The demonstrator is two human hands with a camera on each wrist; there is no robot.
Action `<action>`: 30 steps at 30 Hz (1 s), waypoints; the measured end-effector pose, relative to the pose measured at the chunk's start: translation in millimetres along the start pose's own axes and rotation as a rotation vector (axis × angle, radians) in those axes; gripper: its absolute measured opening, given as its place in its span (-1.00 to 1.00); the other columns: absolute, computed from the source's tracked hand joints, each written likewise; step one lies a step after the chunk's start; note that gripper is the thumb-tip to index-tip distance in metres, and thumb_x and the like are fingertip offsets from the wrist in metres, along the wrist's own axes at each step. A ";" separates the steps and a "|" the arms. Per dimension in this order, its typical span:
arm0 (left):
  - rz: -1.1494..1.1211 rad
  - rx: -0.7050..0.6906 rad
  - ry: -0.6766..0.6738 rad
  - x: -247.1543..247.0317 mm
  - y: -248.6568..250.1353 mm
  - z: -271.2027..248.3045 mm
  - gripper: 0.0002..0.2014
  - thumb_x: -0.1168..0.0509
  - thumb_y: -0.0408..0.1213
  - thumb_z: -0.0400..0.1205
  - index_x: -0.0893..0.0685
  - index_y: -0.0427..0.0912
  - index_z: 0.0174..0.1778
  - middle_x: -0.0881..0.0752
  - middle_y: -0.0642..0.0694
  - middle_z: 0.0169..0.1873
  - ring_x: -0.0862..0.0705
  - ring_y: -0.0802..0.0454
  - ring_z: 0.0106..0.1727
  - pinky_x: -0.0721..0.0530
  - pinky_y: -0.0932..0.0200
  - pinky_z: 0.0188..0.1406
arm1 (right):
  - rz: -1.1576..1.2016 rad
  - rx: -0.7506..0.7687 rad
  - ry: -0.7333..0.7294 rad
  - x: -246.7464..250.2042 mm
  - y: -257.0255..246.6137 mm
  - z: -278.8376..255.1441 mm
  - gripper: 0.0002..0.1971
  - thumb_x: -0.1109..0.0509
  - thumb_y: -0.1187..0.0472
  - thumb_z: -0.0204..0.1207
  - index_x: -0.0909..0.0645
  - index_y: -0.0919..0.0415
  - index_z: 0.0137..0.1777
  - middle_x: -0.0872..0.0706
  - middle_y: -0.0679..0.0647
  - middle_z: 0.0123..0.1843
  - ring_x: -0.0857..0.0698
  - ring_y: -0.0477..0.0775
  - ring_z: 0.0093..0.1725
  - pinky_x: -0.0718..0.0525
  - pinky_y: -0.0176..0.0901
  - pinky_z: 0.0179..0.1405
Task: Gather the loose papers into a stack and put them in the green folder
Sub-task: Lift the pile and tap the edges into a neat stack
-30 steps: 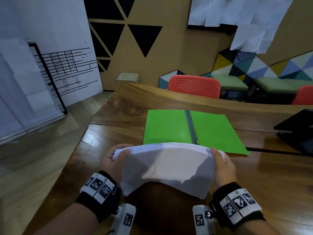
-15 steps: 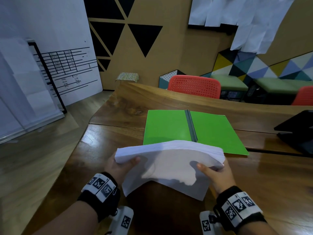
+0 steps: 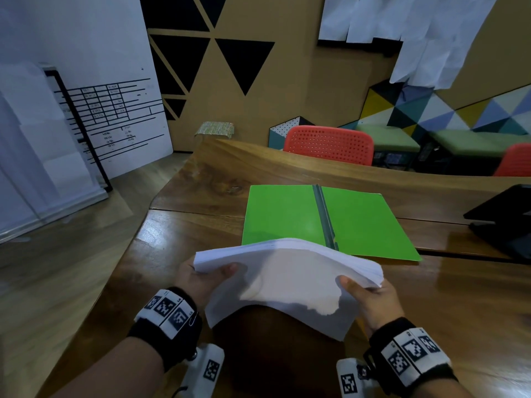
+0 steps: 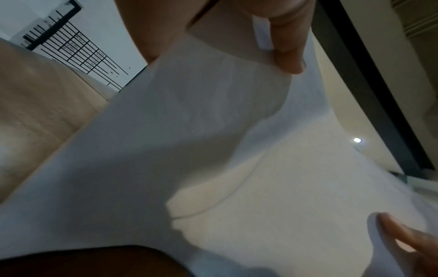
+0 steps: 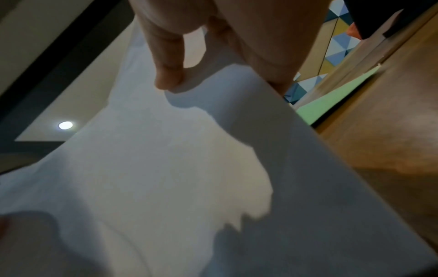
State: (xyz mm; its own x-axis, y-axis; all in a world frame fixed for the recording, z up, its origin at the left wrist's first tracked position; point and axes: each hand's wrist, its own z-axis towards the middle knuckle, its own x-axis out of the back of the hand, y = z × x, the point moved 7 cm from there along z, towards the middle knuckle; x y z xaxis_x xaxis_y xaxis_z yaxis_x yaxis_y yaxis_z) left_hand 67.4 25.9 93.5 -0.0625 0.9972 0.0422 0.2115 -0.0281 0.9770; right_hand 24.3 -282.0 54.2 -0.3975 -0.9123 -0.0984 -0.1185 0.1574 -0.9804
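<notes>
A thick stack of white papers (image 3: 287, 271) hangs in the air above the near part of the wooden table (image 3: 184, 248), tilted with its far edge high and bowed in the middle. My left hand (image 3: 207, 275) grips its left end, thumb on the near face. At the right end my right hand (image 3: 365, 294) pinches the stack the same way. Both wrist views are filled by the paper stack (image 4: 213, 150) (image 5: 166, 168) with a thumb pressed on it. The green folder (image 3: 287, 214) lies open and flat just beyond the papers, a dark spine strip down its middle.
A black device (image 3: 505, 219) sits on the table at the right edge. Red chairs (image 3: 330, 143) stand behind the table's far side. A whiteboard (image 3: 115, 119) leans against the wall at left, over open floor.
Both hands shifted their hold from the top edge to the stack's ends, thumbs now on the near face. The stack lifted slightly and tilted, right end lower.
</notes>
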 end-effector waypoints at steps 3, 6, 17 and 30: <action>0.080 0.026 0.008 5.3 -6.0 5.2 -0.86 -0.46 -0.39 0.43 -0.65 -0.20 -0.41 -0.68 0.15 -0.76 -0.71 0.18 -0.54 -0.54 0.51 -0.72 | -0.017 0.004 0.005 -0.9 4.9 -1.7 -0.66 -0.49 0.50 0.34 -0.66 0.37 0.14 -0.85 -0.12 -0.34 -0.82 -0.15 -0.34 -0.78 -0.32 -0.30; 0.066 0.073 0.047 13.2 -7.5 10.9 -0.86 -0.55 -0.36 0.34 -0.69 -0.18 -0.36 -0.85 -0.15 -0.37 -0.73 0.11 -0.47 -0.68 0.32 -0.54 | -0.076 0.100 0.004 -2.1 -16.4 -7.0 -0.74 -0.46 0.55 0.35 -0.71 0.26 -0.03 -0.84 -0.18 -0.34 -0.82 -0.17 -0.25 -0.77 -0.26 -0.14; 1.044 -0.803 -0.290 -83.2 128.1 -51.4 -0.31 -0.34 0.29 0.29 -0.52 0.09 0.32 -0.69 0.07 0.19 -0.61 0.03 0.24 -0.52 0.06 0.32 | -0.932 0.929 -0.073 -61.4 -164.4 -89.2 -0.84 -0.46 0.18 0.30 -0.77 -0.06 -0.14 -0.74 -0.11 -0.37 -0.72 0.00 -0.30 -0.60 -0.10 -0.31; 0.224 -0.441 -0.180 -40.1 90.3 -22.1 -0.58 -0.50 -0.41 0.40 -0.56 -0.12 -0.77 -0.55 0.03 -0.77 -0.45 0.19 -0.69 -0.42 0.38 -0.67 | -0.209 0.176 -0.121 15.0 -124.0 -24.4 -0.34 -0.74 -0.14 -0.40 -0.67 0.30 -0.38 -0.73 0.33 -0.35 -0.67 0.18 -0.34 -0.64 -0.05 -0.32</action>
State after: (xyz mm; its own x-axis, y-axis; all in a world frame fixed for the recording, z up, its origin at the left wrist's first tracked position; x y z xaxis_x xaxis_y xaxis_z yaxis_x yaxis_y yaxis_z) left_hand 67.4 -18.1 184.7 0.1140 0.9585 0.2611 -0.2324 -0.2298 0.9451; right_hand 10.8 -306.0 178.4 -0.2685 -0.9581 0.0993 -0.0228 -0.0967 -0.9951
